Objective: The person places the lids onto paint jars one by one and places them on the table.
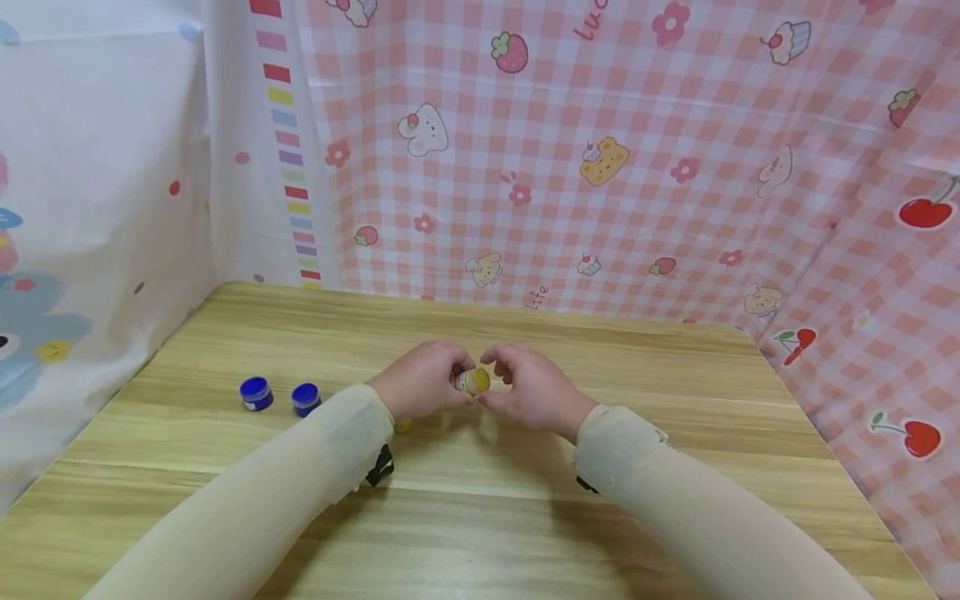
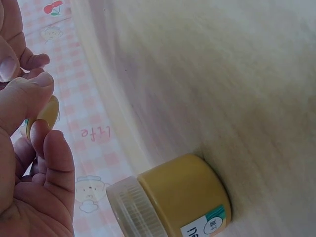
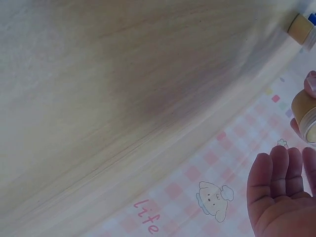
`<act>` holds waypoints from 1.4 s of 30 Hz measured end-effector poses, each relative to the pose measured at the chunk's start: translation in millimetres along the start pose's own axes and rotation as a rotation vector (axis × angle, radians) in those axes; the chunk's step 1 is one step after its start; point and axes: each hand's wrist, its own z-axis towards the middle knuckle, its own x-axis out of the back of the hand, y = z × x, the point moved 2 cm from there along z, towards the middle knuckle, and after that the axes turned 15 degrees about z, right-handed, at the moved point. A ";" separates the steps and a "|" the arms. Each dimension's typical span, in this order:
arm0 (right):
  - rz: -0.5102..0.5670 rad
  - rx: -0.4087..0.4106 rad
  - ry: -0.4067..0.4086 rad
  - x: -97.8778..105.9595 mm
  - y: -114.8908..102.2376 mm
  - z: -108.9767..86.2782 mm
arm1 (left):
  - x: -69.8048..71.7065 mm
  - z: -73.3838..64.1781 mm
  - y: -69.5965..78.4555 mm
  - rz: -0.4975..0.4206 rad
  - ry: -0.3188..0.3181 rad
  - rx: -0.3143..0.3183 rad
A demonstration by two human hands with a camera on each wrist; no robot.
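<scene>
My left hand (image 1: 425, 381) grips a small yellow paint jar (image 1: 475, 381), which is tipped on its side with its lid end towards the right. My right hand (image 1: 534, 388) is just right of that jar, its fingers bent a little. In the right wrist view, a gap shows between the right fingers (image 3: 279, 170) and the jar's clear lid (image 3: 311, 132). A second yellow jar (image 2: 185, 192) stands on the table by the left wrist; in the head view the left arm hides most of it.
Two blue paint jars (image 1: 256, 393) (image 1: 306, 399) stand on the wooden table (image 1: 480, 517), left of the left forearm. A pink checked cloth (image 1: 540, 208) hangs behind the table and along its right side. White printed cloth (image 1: 105, 167) covers the left side.
</scene>
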 end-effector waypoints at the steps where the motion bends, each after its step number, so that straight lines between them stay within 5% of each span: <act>1: 0.002 0.001 0.000 0.0 0.0 0.0 | -0.1 0.1 0.1 0.000 0.000 0.001; 42: 0.009 0.006 0.001 0.7 1.3 -0.1 | 0.5 1.7 3.6 0.021 0.012 -0.020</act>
